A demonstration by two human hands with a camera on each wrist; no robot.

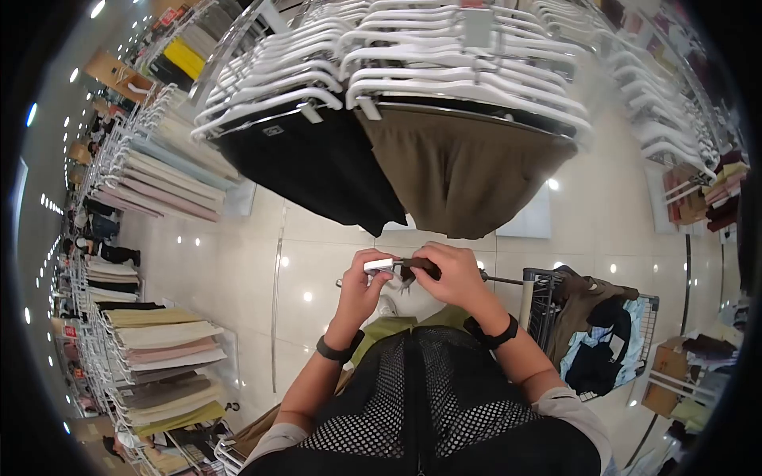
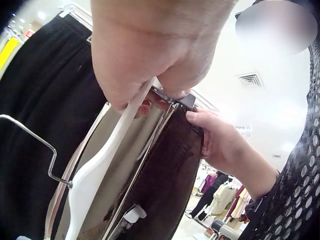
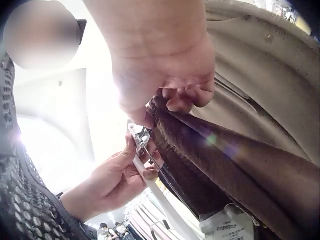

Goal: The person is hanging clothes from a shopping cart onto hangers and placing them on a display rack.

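My left hand grips the end of a white hanger, with its thumb and fingers at the metal clip. My right hand pinches the top edge of a dark brown garment beside that clip. In the left wrist view the garment hangs down along the hanger's metal bar, and the hanger's hook points left. A white label shows on the garment's inside in the right wrist view. Both hands are close together in front of my body.
Ahead hangs a rack with black trousers and a brown garment on white hangers. A wire cart with piled clothes stands at the right. Racks of folded-over trousers line the left.
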